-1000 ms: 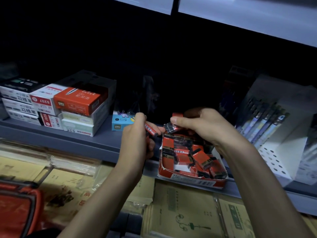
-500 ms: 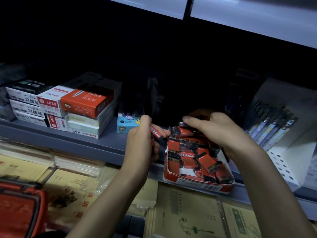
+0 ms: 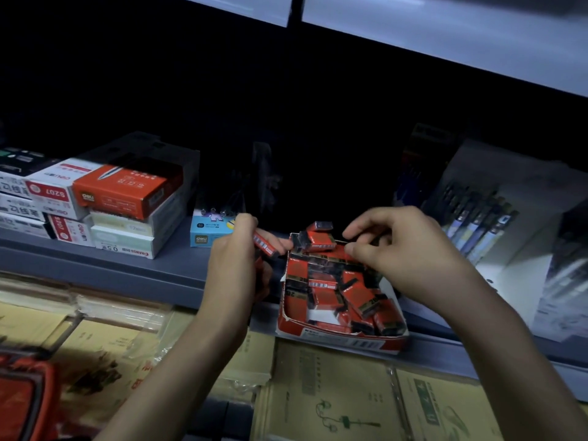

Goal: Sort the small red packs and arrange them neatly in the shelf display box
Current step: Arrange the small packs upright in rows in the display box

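A red display box [image 3: 343, 340] sits at the front edge of the grey shelf [image 3: 133, 265], holding several small red packs [image 3: 331, 291] lying jumbled. Two packs [image 3: 318, 238] lie piled at the box's far rim. My left hand [image 3: 237, 265] is just left of the box, closed around small red packs, one [image 3: 265, 245] sticking out between thumb and fingers. My right hand [image 3: 401, 246] hovers over the far right part of the box with fingers curled and apart; I see nothing clearly held in it.
Stacked white and orange pen boxes [image 3: 105, 205] stand at the left of the shelf, with a small blue box [image 3: 210, 232] beside my left hand. A white pen display [image 3: 496, 237] stands at the right. Below lie paper packs [image 3: 331, 399] and a red bag [image 3: 22, 396].
My right hand has let go of the pack it carried to the box's far rim and drawn back to the right. My left hand has kept its packs and barely moved.
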{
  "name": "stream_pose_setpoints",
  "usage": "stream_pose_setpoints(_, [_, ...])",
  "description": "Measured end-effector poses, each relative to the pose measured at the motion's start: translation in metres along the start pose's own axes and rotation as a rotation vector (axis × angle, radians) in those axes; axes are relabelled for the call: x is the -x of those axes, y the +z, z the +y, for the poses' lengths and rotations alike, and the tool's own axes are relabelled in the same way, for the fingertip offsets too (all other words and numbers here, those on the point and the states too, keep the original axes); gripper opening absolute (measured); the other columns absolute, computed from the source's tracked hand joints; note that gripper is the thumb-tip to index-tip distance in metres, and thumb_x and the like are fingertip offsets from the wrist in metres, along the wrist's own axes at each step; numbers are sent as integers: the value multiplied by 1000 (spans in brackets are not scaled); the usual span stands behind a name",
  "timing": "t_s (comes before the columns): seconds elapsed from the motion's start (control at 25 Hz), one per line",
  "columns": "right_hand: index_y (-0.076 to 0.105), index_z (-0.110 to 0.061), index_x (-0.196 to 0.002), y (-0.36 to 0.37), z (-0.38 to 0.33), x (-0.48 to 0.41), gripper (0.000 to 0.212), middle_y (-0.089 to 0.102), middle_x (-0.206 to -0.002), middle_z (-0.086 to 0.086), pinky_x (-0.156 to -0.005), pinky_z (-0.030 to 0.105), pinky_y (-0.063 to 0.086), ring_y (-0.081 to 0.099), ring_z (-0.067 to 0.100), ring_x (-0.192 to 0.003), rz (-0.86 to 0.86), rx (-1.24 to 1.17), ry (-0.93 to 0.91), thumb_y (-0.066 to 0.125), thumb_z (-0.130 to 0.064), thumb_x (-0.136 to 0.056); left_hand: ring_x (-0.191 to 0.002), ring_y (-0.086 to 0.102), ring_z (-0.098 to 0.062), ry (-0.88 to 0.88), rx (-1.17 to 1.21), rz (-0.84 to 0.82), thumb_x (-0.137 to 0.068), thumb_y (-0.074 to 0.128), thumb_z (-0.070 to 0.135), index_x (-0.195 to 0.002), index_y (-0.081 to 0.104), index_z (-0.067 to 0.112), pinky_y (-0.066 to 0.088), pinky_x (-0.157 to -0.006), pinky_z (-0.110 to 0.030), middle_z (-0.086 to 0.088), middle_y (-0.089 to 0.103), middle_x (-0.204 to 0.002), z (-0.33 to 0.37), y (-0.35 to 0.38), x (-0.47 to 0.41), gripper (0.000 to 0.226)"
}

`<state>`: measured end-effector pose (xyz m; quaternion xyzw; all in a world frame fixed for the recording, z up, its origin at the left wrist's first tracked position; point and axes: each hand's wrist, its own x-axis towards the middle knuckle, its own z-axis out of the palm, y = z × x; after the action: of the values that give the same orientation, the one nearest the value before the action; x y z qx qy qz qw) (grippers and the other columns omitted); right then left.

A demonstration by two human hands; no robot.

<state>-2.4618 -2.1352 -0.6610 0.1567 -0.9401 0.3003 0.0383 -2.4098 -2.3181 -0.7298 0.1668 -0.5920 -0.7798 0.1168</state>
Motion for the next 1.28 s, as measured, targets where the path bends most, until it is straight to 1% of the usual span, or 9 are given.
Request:
stream_pose_setpoints(0.08, [76, -32, -85, -3, -5, 5, 6, 70, -75, -8, -51, 10, 43, 56, -5, -54, -63, 21, -29, 79, -29, -88, -85, 56, -29, 10, 6, 7, -98, 40, 40, -66, 64, 14, 39, -75, -45, -9, 81, -93, 1, 2, 0, 48])
stream_pose_setpoints(0.2, [77, -33, -82, 5, -14, 11, 7, 72, -78, -14, -68, 20, 54, 65, -2, -71, -113, 120, -43, 80, -38, -85, -85, 59, -30, 6, -13, 16, -99, 39, 42, -63, 66, 18, 40, -77, -45, -13, 80, -95, 1, 2, 0, 51])
stream_pose_setpoints(0.32, [77, -33, -95, 17, -20, 14, 9, 70, -91, -16, -81, 34, 59, 65, 4, -86, -152, 292, -45, 78, -37, -87, -66, 53, -26, 6, -2, 18, -98, 39, 38, -66, 61, 14, 37, -65, -35, -7, 81, -95, 3, 3, 2, 47])
stream_pose_setpoints(0.44, [74, -31, -108, 26, -19, 13, 19, 66, -99, -11, -83, 38, 58, 63, 12, -93, -191, 421, -67, 74, -30, -89, -55, 44, -18, 10, 12, 2, -99, 38, 36, -66, 59, 13, 31, -57, -30, -5, 81, -94, 5, 2, 3, 45])
stream_pose_setpoints(0.56, [73, -28, -114, 27, -15, 11, 24, 65, -101, -9, -86, 37, 56, 59, 11, -97, -253, 441, -90, 73, -31, -90, -49, 40, -13, 0, 18, 3, -99, 38, 38, -56, 65, 18, 30, -54, -29, -25, 75, -102, 3, 1, 1, 54])
stream_pose_setpoints(0.64, [72, -30, -115, 24, -14, 10, 25, 59, -102, -14, -89, 30, 48, 46, 5, -102, -304, 406, -101, 73, -34, -91, -51, 41, -15, -14, 17, 13, -99, 38, 40, -51, 68, 21, 30, -53, -28, -34, 68, -111, 3, 0, 0, 59])
stream_pose_setpoints(0.76, [70, -38, -113, 18, -12, 10, 24, 59, -105, -15, -83, 26, 42, 45, 3, -99, -370, 338, -88, 75, -35, -90, -51, 44, -15, -23, 12, 16, -99, 38, 41, -50, 69, 23, 33, -54, -29, -33, 68, -114, 4, 1, 0, 61])
stream_pose_setpoints(1.08, [71, -47, -96, 14, -4, 8, 6, 64, -103, -9, -82, 29, 50, 60, 8, -93, -383, 273, -114, 72, -44, -90, -50, 42, -12, -17, -1, 13, -99, 38, 41, -52, 70, 23, 33, -55, -30, -33, 69, -112, 3, 0, -1, 60])
stream_pose_setpoints(1.28, [70, -41, -94, 8, -7, 9, 5, 61, -98, -7, -67, 26, 49, 63, 8, -80, -367, 251, -106, 66, -44, -96, -50, 40, -15, -7, 47, 1, -98, 39, 34, -62, 61, 14, 29, -49, -27, -13, 80, -95, 3, 0, -1, 46])
